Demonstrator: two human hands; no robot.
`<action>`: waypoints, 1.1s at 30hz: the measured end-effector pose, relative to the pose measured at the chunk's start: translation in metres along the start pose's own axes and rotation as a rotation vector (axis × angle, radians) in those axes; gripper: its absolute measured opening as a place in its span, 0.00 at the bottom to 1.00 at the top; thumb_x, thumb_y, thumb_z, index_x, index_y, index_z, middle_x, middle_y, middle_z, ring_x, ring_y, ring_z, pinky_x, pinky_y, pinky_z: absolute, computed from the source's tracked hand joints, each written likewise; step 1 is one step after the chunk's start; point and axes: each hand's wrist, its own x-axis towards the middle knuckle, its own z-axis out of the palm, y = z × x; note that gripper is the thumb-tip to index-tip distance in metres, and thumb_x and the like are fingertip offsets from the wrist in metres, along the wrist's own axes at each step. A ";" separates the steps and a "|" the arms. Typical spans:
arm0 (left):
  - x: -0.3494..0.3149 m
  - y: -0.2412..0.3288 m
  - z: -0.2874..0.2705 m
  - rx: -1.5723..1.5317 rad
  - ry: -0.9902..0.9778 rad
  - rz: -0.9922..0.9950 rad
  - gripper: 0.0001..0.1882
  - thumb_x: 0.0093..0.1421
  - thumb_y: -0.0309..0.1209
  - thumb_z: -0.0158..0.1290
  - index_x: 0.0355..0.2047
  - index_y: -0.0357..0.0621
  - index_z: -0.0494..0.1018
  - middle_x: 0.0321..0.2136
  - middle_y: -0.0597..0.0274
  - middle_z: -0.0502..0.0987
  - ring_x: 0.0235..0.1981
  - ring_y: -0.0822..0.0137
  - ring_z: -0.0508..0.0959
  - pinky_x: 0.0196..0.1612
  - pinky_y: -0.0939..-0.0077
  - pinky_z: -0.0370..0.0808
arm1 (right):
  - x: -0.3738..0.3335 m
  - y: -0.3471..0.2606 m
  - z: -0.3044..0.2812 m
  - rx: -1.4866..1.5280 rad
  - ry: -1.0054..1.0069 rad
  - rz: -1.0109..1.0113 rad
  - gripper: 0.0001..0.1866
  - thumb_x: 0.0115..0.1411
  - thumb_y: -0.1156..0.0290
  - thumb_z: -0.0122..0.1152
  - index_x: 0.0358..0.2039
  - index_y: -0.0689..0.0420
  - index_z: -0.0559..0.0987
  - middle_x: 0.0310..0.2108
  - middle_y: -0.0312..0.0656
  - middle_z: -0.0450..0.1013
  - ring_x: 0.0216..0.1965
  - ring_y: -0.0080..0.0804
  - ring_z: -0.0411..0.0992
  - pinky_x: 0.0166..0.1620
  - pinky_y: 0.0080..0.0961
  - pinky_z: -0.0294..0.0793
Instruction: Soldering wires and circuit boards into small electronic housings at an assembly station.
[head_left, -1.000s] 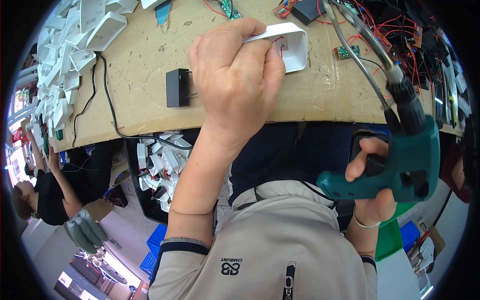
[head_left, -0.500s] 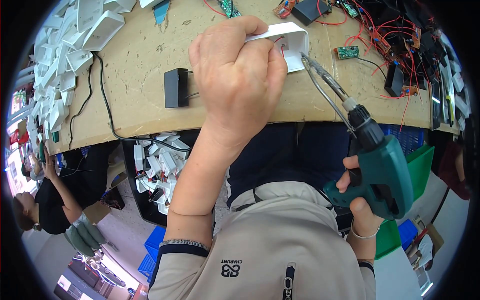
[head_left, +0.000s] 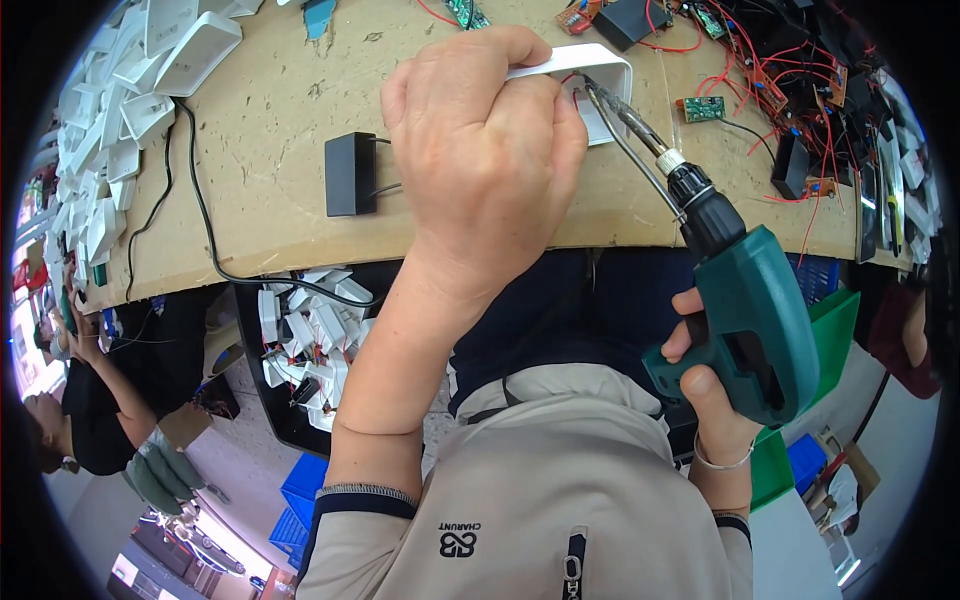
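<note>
Your left hand [head_left: 485,150] is pinching a white casing [head_left: 612,80] over the desk [head_left: 270,190], while your right hand [head_left: 715,415] is curling around a green soldering gun [head_left: 765,320]. The gun's tip is reaching inside the casing, near a red wire [head_left: 575,97]. A black box [head_left: 350,174] is lying left of your left hand.

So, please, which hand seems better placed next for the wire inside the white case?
Probably the right hand: it grips the green soldering gun, its tip by the wire, while the left hand holds the case.
</note>
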 end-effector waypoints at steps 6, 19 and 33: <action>0.000 -0.001 -0.001 -0.002 0.002 -0.001 0.04 0.40 0.18 0.55 0.20 0.37 0.74 0.28 0.61 0.75 0.27 0.66 0.72 0.28 0.77 0.68 | 0.002 -0.001 -0.008 0.039 -0.122 -0.077 0.27 0.48 0.73 0.66 0.50 0.62 0.69 0.44 0.43 0.70 0.34 0.22 0.70 0.34 0.17 0.71; -0.001 -0.001 0.000 -0.003 0.000 -0.004 0.04 0.40 0.19 0.55 0.20 0.38 0.74 0.29 0.62 0.75 0.27 0.65 0.72 0.30 0.75 0.68 | 0.006 -0.005 -0.005 0.002 -0.085 -0.084 0.25 0.48 0.72 0.66 0.48 0.63 0.70 0.38 0.40 0.72 0.32 0.21 0.70 0.33 0.18 0.71; 0.000 -0.001 0.000 0.001 -0.007 0.001 0.04 0.39 0.19 0.56 0.20 0.38 0.74 0.28 0.62 0.75 0.27 0.65 0.72 0.30 0.75 0.68 | 0.000 -0.011 -0.006 -0.023 -0.047 -0.057 0.22 0.48 0.75 0.68 0.45 0.60 0.73 0.37 0.38 0.72 0.34 0.21 0.71 0.37 0.18 0.73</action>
